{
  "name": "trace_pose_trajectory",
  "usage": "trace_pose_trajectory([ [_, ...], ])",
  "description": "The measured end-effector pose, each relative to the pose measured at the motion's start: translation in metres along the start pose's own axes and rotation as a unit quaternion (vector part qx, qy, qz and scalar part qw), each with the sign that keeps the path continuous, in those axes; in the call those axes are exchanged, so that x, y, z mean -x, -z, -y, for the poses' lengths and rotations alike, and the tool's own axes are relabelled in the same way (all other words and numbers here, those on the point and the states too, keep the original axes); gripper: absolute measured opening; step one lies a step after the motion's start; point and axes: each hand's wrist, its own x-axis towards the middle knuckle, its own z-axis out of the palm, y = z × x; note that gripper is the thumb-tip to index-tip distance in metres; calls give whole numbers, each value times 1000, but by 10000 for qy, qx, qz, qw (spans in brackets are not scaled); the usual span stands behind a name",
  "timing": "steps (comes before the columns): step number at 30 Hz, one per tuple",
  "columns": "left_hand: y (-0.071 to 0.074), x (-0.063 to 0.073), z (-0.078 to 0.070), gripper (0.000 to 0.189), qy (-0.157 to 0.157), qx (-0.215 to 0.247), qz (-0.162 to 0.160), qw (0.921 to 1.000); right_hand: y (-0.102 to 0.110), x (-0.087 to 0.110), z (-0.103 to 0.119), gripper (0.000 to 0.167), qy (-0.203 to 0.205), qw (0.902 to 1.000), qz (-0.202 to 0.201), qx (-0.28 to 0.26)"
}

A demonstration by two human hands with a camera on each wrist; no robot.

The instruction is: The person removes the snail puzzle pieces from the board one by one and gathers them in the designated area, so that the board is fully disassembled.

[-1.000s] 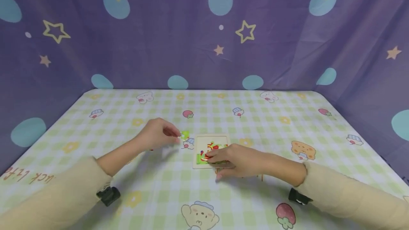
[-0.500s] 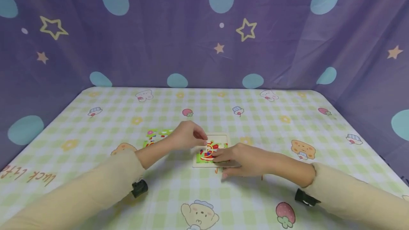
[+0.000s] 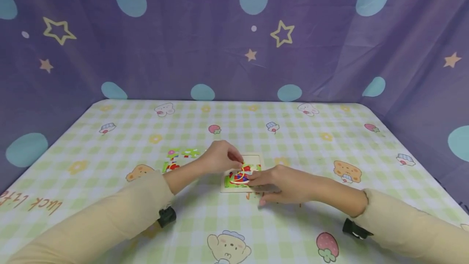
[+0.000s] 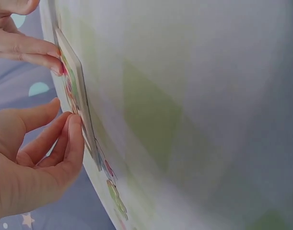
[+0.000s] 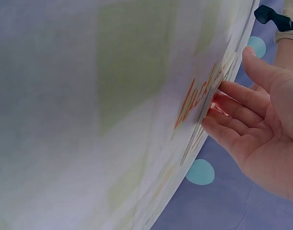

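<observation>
A wooden jigsaw puzzle board (image 3: 253, 159) lies on the tablecloth, its red, green and blue picture (image 3: 238, 180) partly laid in and its upper part bare. My left hand (image 3: 220, 158) reaches over the board, fingertips bunched low at its surface as if around a small puzzle piece, which the fingers hide. In the left wrist view those fingertips touch the board's face (image 4: 76, 91). Fairly straight fingers of my right hand (image 3: 282, 184) rest on the board's right side, thumb below its near edge. From the right wrist view, that hand (image 5: 261, 129) grips nothing.
Loose puzzle pieces (image 3: 173, 166) lie left of the board, partly behind my left forearm. The checkered tablecloth (image 3: 300, 150) carries printed strawberries, bears and cupcakes. A purple curtain (image 3: 183, 44) hangs behind the table.
My left hand has carried a green puzzle piece rightward from beside the board to over it, uncovering the loose pieces. My right hand has slid slightly right, staying on the board.
</observation>
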Motion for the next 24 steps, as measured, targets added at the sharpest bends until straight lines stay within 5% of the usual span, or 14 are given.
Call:
trace_pose_trajectory([
  [12,1,-4,0,13,1057,787,66,9913,3,-2,1,48,17,9999,114,28],
  [24,0,-5,-3,12,1036,761,-127,9916,3,-2,2,49,8,9999,134,62],
])
